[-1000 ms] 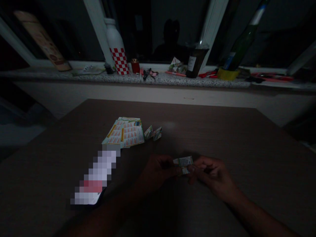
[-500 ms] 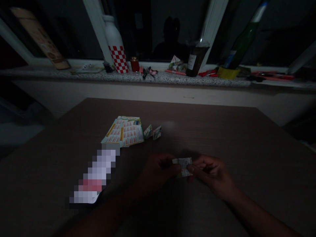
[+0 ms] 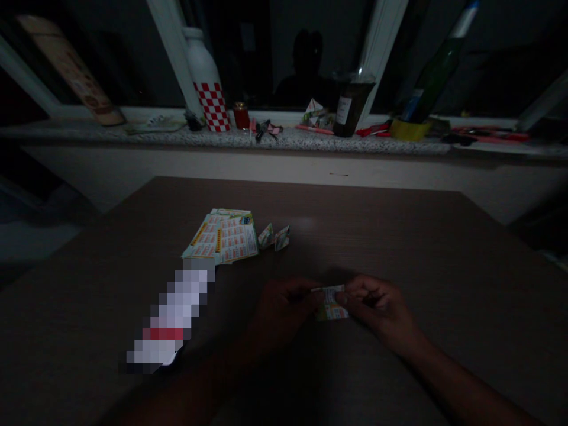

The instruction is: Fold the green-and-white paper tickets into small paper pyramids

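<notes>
Between my two hands, low over the table, is a small folded piece of printed paper, with a white upper part and a green, printed lower part. My left hand pinches its left edge between thumb and fingers. At the right edge my right hand grips it the same way, thumb on the near face. Beyond my left hand lie two small folded paper shapes. They sit beside a fanned stack of printed paper slips with rows of orange and white boxes. Dim light hides the fingers behind the paper.
A phone with a blurred screen lies left of my hands on the brown table. On the granite sill stand a red-checked white bottle, a small red jar, a plastic cup and a green bottle.
The paper's lower part has opened out below my thumbs, showing more of its green printed face. My left thumb has shifted slightly left and up; the things on the table stay put.
</notes>
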Available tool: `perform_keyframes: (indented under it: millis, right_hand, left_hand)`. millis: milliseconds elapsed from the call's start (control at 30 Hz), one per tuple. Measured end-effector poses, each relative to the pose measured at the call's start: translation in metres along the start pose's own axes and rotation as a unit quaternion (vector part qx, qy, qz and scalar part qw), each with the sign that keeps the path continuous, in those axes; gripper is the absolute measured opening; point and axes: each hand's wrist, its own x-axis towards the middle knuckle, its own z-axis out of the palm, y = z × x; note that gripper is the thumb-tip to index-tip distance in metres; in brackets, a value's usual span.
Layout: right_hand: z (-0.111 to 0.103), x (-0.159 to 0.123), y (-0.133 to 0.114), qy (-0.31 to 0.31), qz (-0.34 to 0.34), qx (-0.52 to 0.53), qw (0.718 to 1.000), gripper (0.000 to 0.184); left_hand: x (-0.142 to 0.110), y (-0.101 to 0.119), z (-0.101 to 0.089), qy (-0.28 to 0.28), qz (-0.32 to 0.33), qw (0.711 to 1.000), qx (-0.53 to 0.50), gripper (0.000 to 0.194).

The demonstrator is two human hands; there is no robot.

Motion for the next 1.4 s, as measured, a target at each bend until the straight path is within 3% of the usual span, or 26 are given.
perform_keyframes:
  millis: [267, 533, 767, 867, 1000, 1100, 1200, 1333, 1400]
  right_hand:
    - [0.003, -0.003, -0.003, 0.033, -0.033, -0.053, 0.997, 0.016]
    - [0.002, -0.003, -0.004, 0.005, -0.039, -0.079, 0.996, 0.015]
    - [0.002, -0.004, -0.001, 0.029, -0.066, -0.109, 0.991, 0.012]
    - [0.0, -0.003, 0.002, 0.053, -0.084, -0.128, 0.987, 0.009]
    - [-0.004, -0.002, 0.0, 0.097, -0.11, -0.148, 0.978, 0.013]
    - [-0.007, -0.001, -0.001, 0.097, -0.061, -0.136, 0.984, 0.021]
    - [-0.007, 0.0, 0.002, 0.013, 0.009, -0.048, 0.999, 0.038]
    - [-0.005, 0.002, 0.006, -0.055, 0.07, 0.1, 0.991, 0.027]
    - [-0.006, 0.002, 0.006, -0.052, 0.074, 0.11, 0.99, 0.023]
  left_hand:
    - [0.0, -0.001, 0.001, -0.031, -0.011, 0.998, -0.047, 0.017]
    - [-0.001, 0.002, 0.0, -0.005, 0.03, 0.999, 0.036, 0.013]
    - [-0.001, -0.001, -0.001, -0.025, 0.028, 0.999, 0.028, 0.016]
    - [0.0, 0.001, -0.003, -0.014, 0.076, 0.994, 0.079, 0.014]
    - [0.0, 0.005, -0.007, 0.062, 0.164, 0.962, 0.211, 0.012]
    - [-0.002, 0.004, -0.011, 0.074, 0.179, 0.938, 0.288, 0.016]
    - [-0.003, 0.0, -0.013, 0.039, 0.24, 0.92, 0.308, 0.018]
    - [-0.004, -0.002, -0.011, 0.008, 0.316, 0.909, 0.273, 0.018]
    - [-0.005, 0.0, -0.009, 0.023, 0.288, 0.929, 0.233, 0.018]
